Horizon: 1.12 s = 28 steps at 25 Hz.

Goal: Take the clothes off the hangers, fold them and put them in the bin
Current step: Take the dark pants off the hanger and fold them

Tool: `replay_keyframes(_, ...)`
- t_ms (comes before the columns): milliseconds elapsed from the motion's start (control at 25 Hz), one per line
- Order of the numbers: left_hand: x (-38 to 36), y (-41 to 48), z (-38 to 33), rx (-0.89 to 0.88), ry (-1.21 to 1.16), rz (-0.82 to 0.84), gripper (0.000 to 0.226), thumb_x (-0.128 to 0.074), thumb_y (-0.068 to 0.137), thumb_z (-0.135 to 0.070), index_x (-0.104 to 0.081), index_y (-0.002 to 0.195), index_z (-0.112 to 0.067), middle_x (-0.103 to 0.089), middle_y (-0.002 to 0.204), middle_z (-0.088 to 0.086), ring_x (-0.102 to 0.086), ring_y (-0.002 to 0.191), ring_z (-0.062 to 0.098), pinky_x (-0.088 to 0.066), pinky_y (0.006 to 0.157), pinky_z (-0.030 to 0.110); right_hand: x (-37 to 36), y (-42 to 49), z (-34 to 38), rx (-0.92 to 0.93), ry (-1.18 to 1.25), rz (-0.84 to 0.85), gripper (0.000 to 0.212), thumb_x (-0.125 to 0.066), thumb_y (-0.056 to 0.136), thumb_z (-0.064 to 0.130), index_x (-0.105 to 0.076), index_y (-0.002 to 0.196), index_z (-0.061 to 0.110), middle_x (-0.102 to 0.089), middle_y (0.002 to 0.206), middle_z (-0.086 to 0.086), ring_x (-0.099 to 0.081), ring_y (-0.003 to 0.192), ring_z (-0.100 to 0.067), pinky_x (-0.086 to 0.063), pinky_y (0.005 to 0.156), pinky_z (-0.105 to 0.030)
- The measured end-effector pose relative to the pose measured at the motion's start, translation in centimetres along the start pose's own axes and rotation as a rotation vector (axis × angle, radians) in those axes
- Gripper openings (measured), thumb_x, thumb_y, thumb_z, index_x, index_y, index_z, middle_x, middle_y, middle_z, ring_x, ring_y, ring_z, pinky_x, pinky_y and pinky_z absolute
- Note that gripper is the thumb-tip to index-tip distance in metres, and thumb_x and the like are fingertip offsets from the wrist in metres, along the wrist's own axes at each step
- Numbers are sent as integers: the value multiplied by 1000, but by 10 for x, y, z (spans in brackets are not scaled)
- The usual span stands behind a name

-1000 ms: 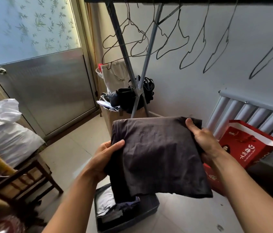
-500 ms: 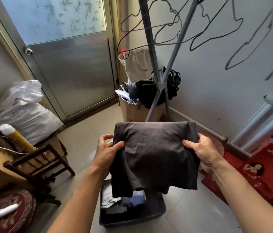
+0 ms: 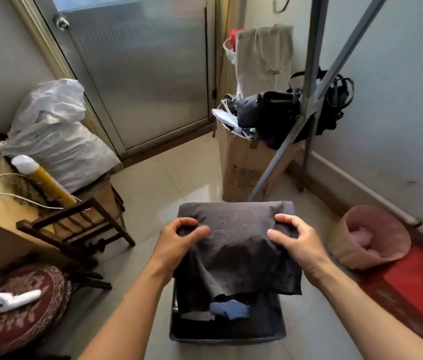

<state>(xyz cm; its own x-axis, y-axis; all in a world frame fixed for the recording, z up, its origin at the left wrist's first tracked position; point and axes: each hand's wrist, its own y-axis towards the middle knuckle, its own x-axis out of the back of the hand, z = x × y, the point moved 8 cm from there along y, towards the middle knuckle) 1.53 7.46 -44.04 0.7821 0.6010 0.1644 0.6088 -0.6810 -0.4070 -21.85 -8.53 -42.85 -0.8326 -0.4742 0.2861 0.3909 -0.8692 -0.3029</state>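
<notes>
A folded dark grey garment (image 3: 236, 245) hangs between my hands just above the dark bin (image 3: 227, 336) on the floor. My left hand (image 3: 179, 242) pinches its left edge with thumb and fingers curled over the cloth. At the right edge, my right hand (image 3: 293, 239) grips it the same way. Inside the bin lie folded clothes, one of them blue (image 3: 228, 309); the garment hides the bin's far half. The grey legs of the clothes rack (image 3: 312, 100) rise at the upper right. No hangers show in this view.
A cardboard box (image 3: 241, 167) with black bags stands by the rack legs. A wooden chair (image 3: 75, 229), white sack (image 3: 54, 136) and round red cushion (image 3: 20, 305) crowd the left. A pink basket (image 3: 371, 240) and red bag (image 3: 418, 287) lie at right.
My view has tilted down, so the hangers left the frame. Both hands lowered the folded garment toward the bin and shifted their grip onto its top edge.
</notes>
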Motion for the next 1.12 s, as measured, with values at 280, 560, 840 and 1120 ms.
replay_keyframes(280,6,73,146,46,147,32,45,-72,76,5,-60,111,-21,-62,108,-1,-62,93,10,-50,70,13,-84,57,-139,-70,-260,113,58,-63,78,-10,-56,131,13,-58,126,-5,-53,115,-14,-38,96,-20)
replay_keyframes(560,-4,130,315,178,182,13,51,-63,79,13,-59,116,-21,-60,108,-5,-60,93,3,-51,70,10,-152,100,-298,-172,-265,191,57,-59,85,-9,-51,137,13,-53,130,1,-51,116,-10,-36,89,-10)
replay_keyframes(840,-14,183,436,188,368,-10,51,-65,80,8,-57,119,-24,-54,122,-2,-54,113,14,-43,101,24,-201,135,-414,-194,-375,186,57,-65,86,3,-50,139,20,-51,138,-2,-46,129,-18,-35,110,-29)
replay_keyframes(1120,-34,219,495,137,591,23,56,-52,88,4,-41,138,-17,-37,133,2,-46,119,17,-27,94,12,-228,161,-468,-195,-464,190,61,-60,90,4,-40,146,20,-44,145,-1,-38,135,-17,-23,103,-17)
